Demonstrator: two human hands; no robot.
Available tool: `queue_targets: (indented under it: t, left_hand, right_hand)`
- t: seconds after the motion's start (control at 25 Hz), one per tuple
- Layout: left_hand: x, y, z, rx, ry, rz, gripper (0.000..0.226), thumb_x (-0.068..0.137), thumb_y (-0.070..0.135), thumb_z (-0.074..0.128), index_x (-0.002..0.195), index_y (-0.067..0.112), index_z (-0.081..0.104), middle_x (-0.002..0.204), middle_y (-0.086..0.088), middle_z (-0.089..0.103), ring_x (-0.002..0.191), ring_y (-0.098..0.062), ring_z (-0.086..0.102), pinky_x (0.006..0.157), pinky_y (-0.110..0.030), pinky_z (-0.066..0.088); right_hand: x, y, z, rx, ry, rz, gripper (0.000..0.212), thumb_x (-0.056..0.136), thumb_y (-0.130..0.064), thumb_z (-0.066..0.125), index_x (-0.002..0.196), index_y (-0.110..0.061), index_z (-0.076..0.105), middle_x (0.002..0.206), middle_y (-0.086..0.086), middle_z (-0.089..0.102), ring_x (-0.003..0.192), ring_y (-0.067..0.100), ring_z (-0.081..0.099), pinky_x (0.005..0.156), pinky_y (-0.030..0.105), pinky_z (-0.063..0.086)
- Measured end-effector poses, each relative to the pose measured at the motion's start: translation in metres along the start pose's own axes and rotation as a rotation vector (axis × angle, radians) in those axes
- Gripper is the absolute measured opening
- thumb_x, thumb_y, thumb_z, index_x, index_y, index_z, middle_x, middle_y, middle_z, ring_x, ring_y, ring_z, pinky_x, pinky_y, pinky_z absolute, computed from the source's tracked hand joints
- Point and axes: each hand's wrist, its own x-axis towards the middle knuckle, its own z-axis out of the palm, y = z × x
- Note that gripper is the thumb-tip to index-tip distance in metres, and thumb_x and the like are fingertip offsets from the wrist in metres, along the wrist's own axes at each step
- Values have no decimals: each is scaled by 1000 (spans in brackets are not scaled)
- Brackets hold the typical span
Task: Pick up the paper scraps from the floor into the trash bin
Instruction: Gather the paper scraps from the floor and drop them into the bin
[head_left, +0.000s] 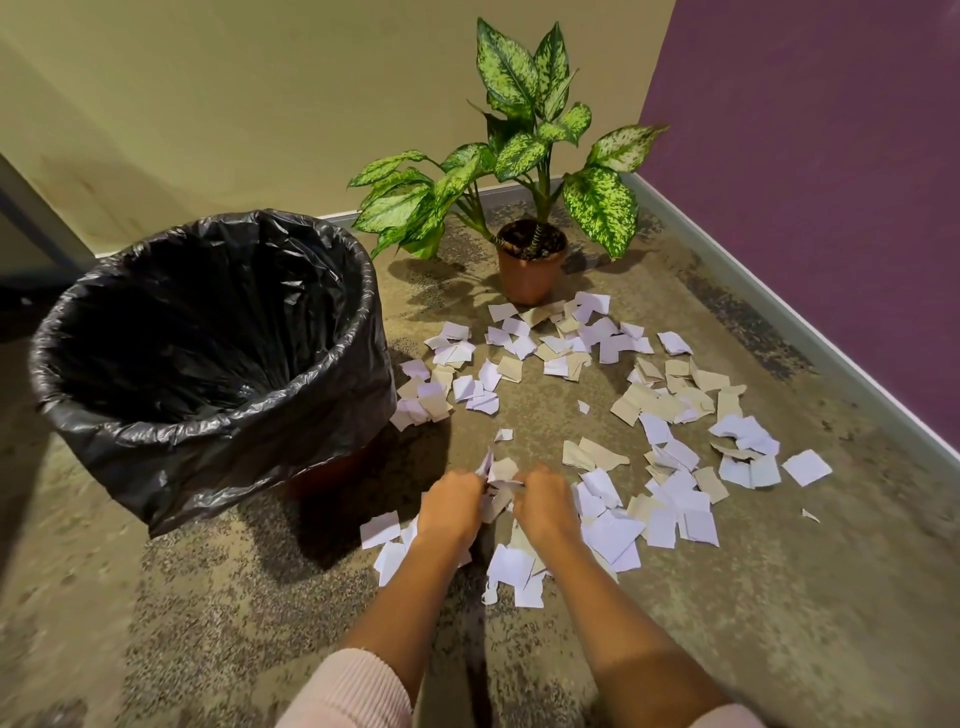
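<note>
Several white and tan paper scraps (649, 410) lie scattered over the floor in a wide ring. My left hand (449, 512) and my right hand (545, 506) are side by side low over the near part of the ring, fingers curled down around a small bunch of scraps (500, 475) gathered between them. The trash bin (208, 415), lined with a black plastic bag, stands to the left of my hands, its mouth open and its inside dark.
A potted plant (530, 260) with green speckled leaves stands in the corner just behind the scraps. A beige wall runs along the back and a purple wall (831, 182) with a pale skirting board along the right. The floor is mottled concrete.
</note>
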Motion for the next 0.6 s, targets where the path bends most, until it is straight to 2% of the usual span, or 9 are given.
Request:
queue_targets:
  t: [0.04,0.12,0.2,0.4,0.52,0.6]
  left_hand:
    - [-2,3,-3,-14,20,7,28,93,8,54,116,16,67,107,-11,66,97,-31,66,79,-38,53]
    - [-3,11,-11,-48,70,21,23,91,10,57,111,15,69,102,-12,69,91,-32,67,76,-39,54]
    - [-1,19,-25,-95,104,24,21,90,9,59,107,14,70,100,-12,71,89,-33,68,77,-40,57]
    - [7,41,-82,-182,277,76,35,83,-6,61,112,13,70,107,-12,69,95,-30,67,81,-39,57]
    - [11,47,-131,-181,412,128,32,85,-4,56,108,11,71,101,-13,68,93,-32,66,70,-35,49]
    - [8,45,-166,-157,473,135,31,85,-1,56,108,14,71,101,-14,68,93,-34,65,68,-36,47]
  right_hand:
    - [-1,0,-5,47,17,28,21,90,-8,58,105,-10,73,108,14,68,94,31,66,72,35,53]
    - [0,0,-17,139,51,80,19,89,-7,58,101,-6,72,99,16,71,86,33,67,67,36,53]
    - [3,-2,-33,210,99,110,19,90,-9,59,103,-4,72,100,17,71,88,34,66,66,33,49]
    - [17,-19,-91,412,233,117,22,90,-12,62,109,-4,70,101,15,71,87,27,64,64,28,45]
    - [21,-40,-137,515,292,67,18,86,-12,62,98,-8,76,86,11,71,77,23,59,57,24,39]
    - [20,-60,-167,546,329,-6,16,81,-11,62,85,-11,77,72,10,65,75,27,57,54,27,37]
